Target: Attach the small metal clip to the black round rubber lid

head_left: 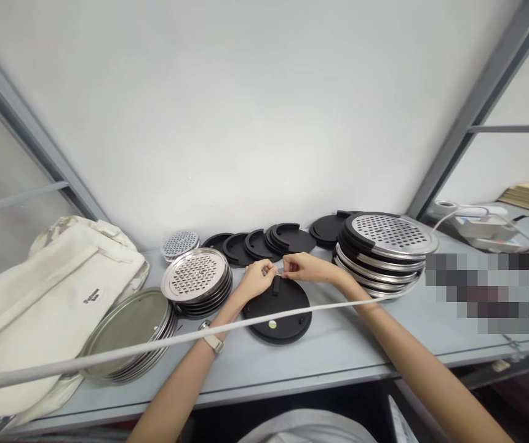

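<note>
A round black disc (287,314) lies flat on the grey table in front of me, with a yellow-green and white round sticker (272,324) and a short raised black bar near its far edge. My left hand (261,275), with a watch (212,339) on its wrist, is closed in a pinch just above the end of that bar. From the other side my right hand (300,267) pinches at the same spot, its fingertips almost meeting the left ones. Something small and pale shows between the fingertips, too small to name.
Metal discs with holes, on black discs, form a stack (387,246) at right and another (197,277) at left. Black discs (258,245) lie along the wall. Plain metal plates (128,326) and a cream cloth bag (52,289) are at left. A white cable (163,341) crosses in front.
</note>
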Tool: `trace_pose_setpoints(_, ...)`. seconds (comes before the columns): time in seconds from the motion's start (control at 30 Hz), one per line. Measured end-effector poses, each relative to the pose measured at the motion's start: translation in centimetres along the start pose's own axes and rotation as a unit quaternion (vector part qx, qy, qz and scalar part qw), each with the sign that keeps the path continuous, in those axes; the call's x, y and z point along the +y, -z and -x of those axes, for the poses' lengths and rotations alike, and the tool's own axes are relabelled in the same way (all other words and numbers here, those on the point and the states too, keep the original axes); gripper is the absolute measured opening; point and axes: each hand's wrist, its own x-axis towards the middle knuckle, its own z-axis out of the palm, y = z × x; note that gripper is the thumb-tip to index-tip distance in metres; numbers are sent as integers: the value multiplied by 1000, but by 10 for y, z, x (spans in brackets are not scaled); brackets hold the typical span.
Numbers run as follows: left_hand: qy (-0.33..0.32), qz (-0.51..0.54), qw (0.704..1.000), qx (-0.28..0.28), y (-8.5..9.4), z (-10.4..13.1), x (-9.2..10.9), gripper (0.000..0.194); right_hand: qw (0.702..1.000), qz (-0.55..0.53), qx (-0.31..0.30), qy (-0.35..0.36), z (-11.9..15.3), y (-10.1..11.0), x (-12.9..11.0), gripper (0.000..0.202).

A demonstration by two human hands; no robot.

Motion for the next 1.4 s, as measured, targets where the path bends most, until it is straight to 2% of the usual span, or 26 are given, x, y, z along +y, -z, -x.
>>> trace_pose_setpoints(0.27,16,70,997,-37,0,-5,-7,19,1000,12,2,-10,-1,0,-1,24)
trace_pose_setpoints(0.57,42,144,987,-59,2,-8,-4,32,1000,20,-2,-14,-1,0,-2,23)
trace_pose_setpoints(0.87,69,173,980,-71,2,-9,-7,36,1000,27,3,-6,-2,-1,1,21)
trace_pose_setpoints(1.23,76,185,976,-81,1,-11,-13,36,1000,28,-1,-5,-3,-2,0,19)
trace_pose_setpoints(1.4,69,189,976,-81,4,-8,-9,36,999,33,1,-1,-4,-2,-1,20)
